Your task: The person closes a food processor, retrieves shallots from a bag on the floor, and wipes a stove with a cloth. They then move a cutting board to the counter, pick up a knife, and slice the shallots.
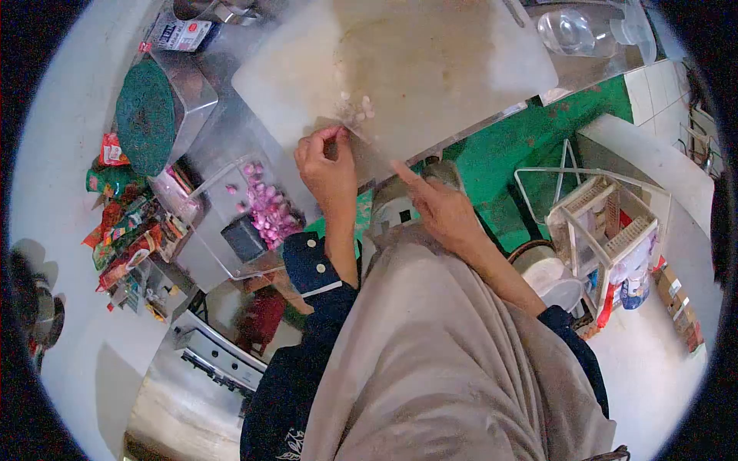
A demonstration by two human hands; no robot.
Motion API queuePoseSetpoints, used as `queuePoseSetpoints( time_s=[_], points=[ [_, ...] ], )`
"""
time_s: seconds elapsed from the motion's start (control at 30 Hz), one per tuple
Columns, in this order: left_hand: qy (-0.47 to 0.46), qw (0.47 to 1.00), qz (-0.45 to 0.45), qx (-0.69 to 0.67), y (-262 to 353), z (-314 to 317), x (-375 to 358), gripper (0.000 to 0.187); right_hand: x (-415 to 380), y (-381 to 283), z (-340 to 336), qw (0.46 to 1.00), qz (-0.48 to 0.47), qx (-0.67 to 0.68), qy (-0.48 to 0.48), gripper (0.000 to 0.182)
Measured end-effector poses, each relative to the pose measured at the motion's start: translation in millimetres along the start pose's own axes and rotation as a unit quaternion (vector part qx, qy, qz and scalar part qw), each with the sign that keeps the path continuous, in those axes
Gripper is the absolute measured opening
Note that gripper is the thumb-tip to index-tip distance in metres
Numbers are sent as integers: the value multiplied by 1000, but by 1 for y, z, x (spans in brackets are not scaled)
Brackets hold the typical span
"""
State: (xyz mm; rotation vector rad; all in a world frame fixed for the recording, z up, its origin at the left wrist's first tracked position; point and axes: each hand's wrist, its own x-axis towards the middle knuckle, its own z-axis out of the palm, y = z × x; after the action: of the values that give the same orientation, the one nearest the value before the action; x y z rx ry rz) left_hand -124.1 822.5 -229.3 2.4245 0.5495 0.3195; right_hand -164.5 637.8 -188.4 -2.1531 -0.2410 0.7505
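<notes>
My right hand (444, 213) grips a knife (373, 146), its index finger stretched along the top of the blade. The blade lies low over the near edge of a large pale cutting board (292, 69) and points to the left. My left hand (327, 161) is pinched closed beside the blade's tip; whatever sits between its fingertips is too small to make out. Just beyond the tip, several small pale cut pieces (357, 109) lie on the board. To the left, a clear plastic tray (223, 184) holds many pink-purple shallots (269, 211) and a dark block-shaped item (244, 236).
A clear bin with a green lid (144, 115) stands at the left, near colourful packets (138, 238). A clear jug (580, 34) is at the upper right. Below right are a plastic rack (607, 223) and a round pot (542, 273). A stove (215, 353) sits lower left.
</notes>
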Motion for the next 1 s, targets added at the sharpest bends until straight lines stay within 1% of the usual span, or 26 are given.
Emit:
queuePoseSetpoints(
  time_s=[0.1,0.2,0.3,0.4,0.5,0.6,0.7,0.8,0.9,1.0],
  points=[
    [-5,1000,21,23,-4,0,0,10,4,4,-4,998,41,46,17,56],
    [-23,999,20,28,2,-4,0,11,4,7,-6,998,29,49,24,54],
    [-33,999,19,25,-1,-3,1,12,2,9,-5,995,31,80,48,52],
    [-52,998,-33,-6,-1,-2,4,11,2,4,-11,992,49,106,56,50],
    [-58,995,-71,-41,-3,-1,7,11,4,9,-11,991,36,107,73,50],
    [-48,996,-62,-36,-4,-1,9,13,5,9,-11,993,31,84,72,51],
    [-78,985,-148,-42,10,-6,14,15,5,9,-11,994,33,89,63,51],
    [-56,992,-113,-32,13,-6,16,17,4,9,-9,995,31,77,53,50],
    [-26,997,-36,-62,3,2,14,19,5,11,-4,997,13,60,49,52],
    [-21,1000,-2,2,7,0,15,15,5,3,-6,999,23,-14,28,55]
  ],
)
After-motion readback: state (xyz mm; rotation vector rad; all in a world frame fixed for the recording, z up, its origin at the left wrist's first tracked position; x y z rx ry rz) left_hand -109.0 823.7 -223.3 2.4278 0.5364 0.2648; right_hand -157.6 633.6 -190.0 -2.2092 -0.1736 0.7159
